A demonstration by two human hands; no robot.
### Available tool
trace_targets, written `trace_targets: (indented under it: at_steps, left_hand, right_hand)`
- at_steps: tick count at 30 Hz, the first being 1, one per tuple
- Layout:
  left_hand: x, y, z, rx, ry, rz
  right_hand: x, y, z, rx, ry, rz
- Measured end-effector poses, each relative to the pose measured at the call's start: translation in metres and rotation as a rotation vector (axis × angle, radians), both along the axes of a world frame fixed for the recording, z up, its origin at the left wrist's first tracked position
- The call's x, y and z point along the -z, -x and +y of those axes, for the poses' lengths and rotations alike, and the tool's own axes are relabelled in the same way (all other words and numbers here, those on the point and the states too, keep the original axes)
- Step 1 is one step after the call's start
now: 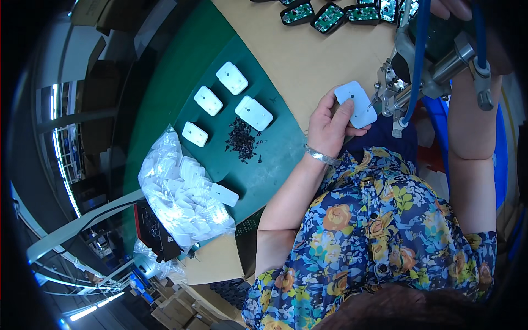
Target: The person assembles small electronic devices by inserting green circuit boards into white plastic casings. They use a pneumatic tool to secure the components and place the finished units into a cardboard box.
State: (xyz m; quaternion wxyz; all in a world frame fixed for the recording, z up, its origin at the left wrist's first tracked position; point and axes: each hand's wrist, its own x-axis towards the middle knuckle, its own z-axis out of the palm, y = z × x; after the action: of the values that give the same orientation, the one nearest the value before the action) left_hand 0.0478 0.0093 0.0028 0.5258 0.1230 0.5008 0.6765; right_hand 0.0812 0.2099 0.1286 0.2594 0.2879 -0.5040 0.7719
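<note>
I'm seeing a crinkled clear plastic bag (181, 192) of white covers slumping at the green mat's (181, 93) left edge, beside a black box (154, 228). My left hand (330, 127) is pinching a smooth white rounded-rectangle cover (357, 103) — held over the lap, at the tan table's edge. The metal screwdriver tool (401, 88) is touching it; my right hand (484, 49) is mostly hidden — grip unclear. Black screws (242, 140) are lying heaped near four loose covers (231, 77).

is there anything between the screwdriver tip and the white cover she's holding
Nothing visible is. The left hand holds the white cover up, and the tip of the powered screwdriver sits right at its right edge with no object between them. The right hand grips the tool above.
</note>
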Motion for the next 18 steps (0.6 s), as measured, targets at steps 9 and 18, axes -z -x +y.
trace_targets:
  at_steps: [9, 18]
  left_hand:
    - [-0.0048, 0.0016, 0.0013, -0.039, -0.029, -0.058]
    - [0.0028, 0.0063, -0.0005, -0.068, 0.015, 0.076]
  right_hand:
    - [-0.001, -0.003, 0.0022, 0.018, 0.006, 0.008]
    - [-0.0014, -0.0023, 0.0067, 0.028, 0.022, 0.022]
